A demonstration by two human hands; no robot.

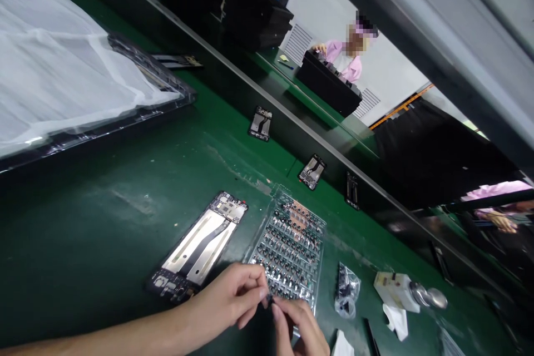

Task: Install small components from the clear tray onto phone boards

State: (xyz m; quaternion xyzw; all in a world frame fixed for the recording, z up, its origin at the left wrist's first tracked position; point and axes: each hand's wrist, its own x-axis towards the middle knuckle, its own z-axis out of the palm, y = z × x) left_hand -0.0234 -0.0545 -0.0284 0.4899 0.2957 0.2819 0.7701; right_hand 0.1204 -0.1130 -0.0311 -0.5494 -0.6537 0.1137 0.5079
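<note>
On the green workbench point(83, 222), a large panel under white plastic sheeting point(54, 55) lies far left; a co-worker in a pink smock point(342, 55) works across the line. A clear blister tray point(292, 245) of small black parts lies straight ahead of the hands, its near edge at the fingertips. A phone mid-frame point(196, 247) lies left of the tray, long axis running lower-left to upper-right, nearer the left hand point(227, 296) than the right hand point(298, 328). A small zip bag point(346, 292) of black parts sits right of the tray. Both hands are closed to a pinch, meeting on a small dark part point(267, 301) at the tray edge; it is too small and hidden to identify reliably.
</note>
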